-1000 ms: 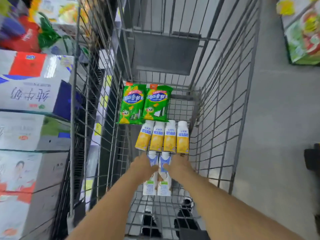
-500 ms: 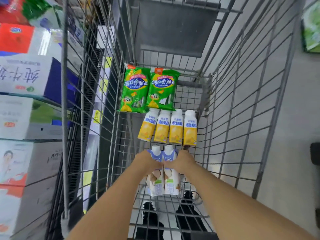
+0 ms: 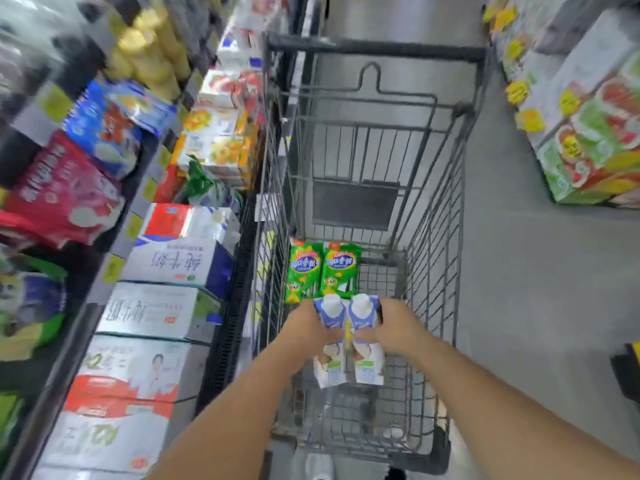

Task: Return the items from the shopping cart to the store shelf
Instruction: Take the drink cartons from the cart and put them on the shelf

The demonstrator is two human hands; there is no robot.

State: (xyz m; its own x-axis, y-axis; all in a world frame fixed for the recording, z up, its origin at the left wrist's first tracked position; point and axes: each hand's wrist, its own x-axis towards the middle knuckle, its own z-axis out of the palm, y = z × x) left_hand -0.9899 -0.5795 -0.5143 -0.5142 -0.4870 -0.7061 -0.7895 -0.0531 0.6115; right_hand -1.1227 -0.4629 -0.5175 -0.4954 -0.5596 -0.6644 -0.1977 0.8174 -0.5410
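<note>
Both hands [image 3: 304, 332] [image 3: 398, 329] gripping two blue-white cartons [image 3: 348, 341], wire cart [image 3: 440, 258], green packets [image 3: 323, 271]

Two blue-and-white cartons [image 3: 349, 341] are sitting upright side by side at lower centre, touching, above the wire cart [image 3: 440, 237]; two green packets [image 3: 322, 271] are lying beyond them
</note>
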